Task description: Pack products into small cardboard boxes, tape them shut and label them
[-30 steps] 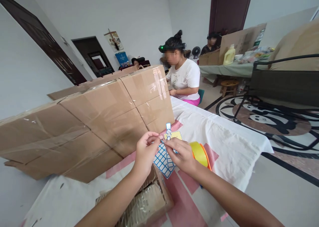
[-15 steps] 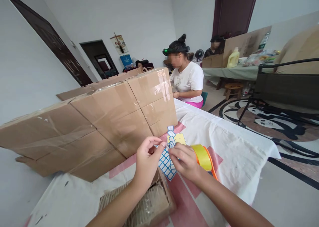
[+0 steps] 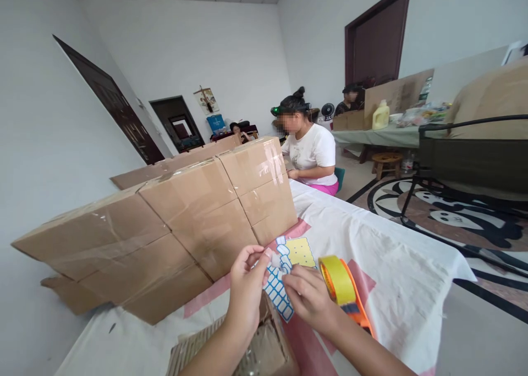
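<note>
My left hand and my right hand meet over a sheet of blue-edged white stickers. The left fingers pinch at the sheet's upper edge, where a small white sticker seems to lift. My right hand is closed on the sheet's lower right side. A yellow sticker sheet lies on the table just behind them. A yellow tape roll in an orange dispenser stands right of my right hand. A small cardboard box sits under my forearms.
Large taped cardboard boxes line the left side of the white-and-pink clothed table. A person in a white shirt sits at the far end. Another person, a cluttered table and a dark chair are at the right.
The view has tilted upward, so hands and boxes sit lower in the frame. Both hands stay together on the sticker sheet, shifted slightly right.
</note>
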Demonstrator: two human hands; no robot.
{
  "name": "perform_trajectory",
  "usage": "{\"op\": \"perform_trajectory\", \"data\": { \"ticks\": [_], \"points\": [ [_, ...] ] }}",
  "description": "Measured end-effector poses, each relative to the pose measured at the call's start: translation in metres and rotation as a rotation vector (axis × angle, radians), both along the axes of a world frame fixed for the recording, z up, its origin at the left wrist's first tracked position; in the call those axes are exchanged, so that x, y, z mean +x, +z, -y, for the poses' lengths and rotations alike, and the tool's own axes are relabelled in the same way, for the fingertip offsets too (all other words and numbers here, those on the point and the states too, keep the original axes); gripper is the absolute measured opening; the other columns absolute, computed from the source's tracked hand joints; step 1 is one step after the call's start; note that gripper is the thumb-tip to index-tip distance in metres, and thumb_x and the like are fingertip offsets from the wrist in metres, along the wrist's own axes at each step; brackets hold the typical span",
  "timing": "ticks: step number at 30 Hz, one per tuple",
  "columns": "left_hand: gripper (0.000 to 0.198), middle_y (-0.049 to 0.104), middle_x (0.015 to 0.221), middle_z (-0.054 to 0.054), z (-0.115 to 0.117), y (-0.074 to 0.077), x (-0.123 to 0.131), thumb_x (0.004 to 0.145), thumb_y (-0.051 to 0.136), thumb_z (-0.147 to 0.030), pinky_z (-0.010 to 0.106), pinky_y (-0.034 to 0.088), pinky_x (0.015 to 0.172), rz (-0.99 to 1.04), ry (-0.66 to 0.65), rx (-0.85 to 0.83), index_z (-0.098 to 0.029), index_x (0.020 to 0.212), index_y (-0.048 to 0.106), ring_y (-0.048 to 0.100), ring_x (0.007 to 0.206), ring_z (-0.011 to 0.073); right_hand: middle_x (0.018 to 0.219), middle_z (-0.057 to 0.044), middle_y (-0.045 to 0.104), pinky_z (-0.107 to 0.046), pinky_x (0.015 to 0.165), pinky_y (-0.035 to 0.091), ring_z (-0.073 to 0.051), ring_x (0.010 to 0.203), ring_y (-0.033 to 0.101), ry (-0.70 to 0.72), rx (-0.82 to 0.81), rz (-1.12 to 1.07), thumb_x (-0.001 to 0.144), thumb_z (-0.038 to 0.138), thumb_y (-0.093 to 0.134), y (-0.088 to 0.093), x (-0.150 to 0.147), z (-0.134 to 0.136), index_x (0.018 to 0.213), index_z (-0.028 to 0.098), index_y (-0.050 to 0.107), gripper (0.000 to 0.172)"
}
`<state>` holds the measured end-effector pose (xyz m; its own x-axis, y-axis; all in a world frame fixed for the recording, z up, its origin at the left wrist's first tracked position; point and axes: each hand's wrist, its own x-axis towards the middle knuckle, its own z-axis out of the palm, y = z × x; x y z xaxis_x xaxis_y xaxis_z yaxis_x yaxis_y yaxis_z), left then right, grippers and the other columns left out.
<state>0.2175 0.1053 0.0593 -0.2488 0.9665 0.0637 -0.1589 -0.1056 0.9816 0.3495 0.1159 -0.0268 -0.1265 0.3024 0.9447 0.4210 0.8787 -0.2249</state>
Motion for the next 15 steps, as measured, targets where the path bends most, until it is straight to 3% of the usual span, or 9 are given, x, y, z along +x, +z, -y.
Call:
{"op": "perform_trajectory", "data": {
  "ticks": [3,6,9,11,15],
  "points": [
    [0.043,0.058,0.063,-0.006,0.002,0.000,-0.006,0.065,0.085,-0.047,0.015,0.030,0.045,-0.018,0.028,0.030,-0.018,0.083,0.059,0.042,0.048,0.0035,0.075,0.000,0.057,-0.025,0.061,0.041,-0.014,0.065,0.054,0.013,-0.117,-0.029,0.096,0.006,0.052,-0.005,-0.002,0.005,0.104,0.022,0.058,0.019],
    [0.041,0.058,0.063,-0.006,0.008,0.001,-0.018,0.068,0.084,-0.048,0.015,0.034,0.048,-0.052,0.054,0.058,-0.019,0.086,0.060,0.042,0.049,0.0038,0.080,-0.001,0.061,-0.025,0.059,0.042,-0.012,0.061,0.056,0.038,-0.379,-0.122,0.097,0.019,0.054,-0.011,-0.003,0.006,0.099,0.021,0.058,0.004],
    [0.047,0.064,0.067,-0.002,0.018,0.003,-0.030,0.063,0.087,-0.051,0.015,0.036,0.048,-0.072,0.135,0.079,-0.018,0.085,0.062,0.043,0.050,0.0045,0.060,0.006,0.052,-0.023,0.050,0.038,-0.012,0.048,0.051,0.037,-0.708,-0.229,0.099,0.035,0.053,-0.016,-0.005,-0.005,0.090,0.021,0.055,0.016],
    [0.053,0.067,0.070,0.000,0.027,0.005,-0.038,0.057,0.090,-0.054,0.015,0.034,0.046,-0.061,0.193,0.065,-0.018,0.085,0.063,0.043,0.051,0.0047,0.057,0.007,0.050,-0.022,0.047,0.036,-0.012,0.046,0.052,0.003,-0.897,-0.232,0.100,0.037,0.046,-0.018,-0.007,-0.017,0.088,0.022,0.052,0.020],
    [0.056,0.065,0.068,-0.003,0.044,0.004,-0.053,0.053,0.092,-0.054,0.014,0.032,0.047,-0.023,0.233,0.046,-0.019,0.085,0.064,0.041,0.049,0.0029,0.090,-0.003,0.071,-0.023,0.060,0.045,-0.014,0.065,0.067,-0.216,-1.101,0.025,0.094,0.019,0.045,-0.024,-0.008,-0.038,0.097,0.019,0.059,0.014]
  ]
}}
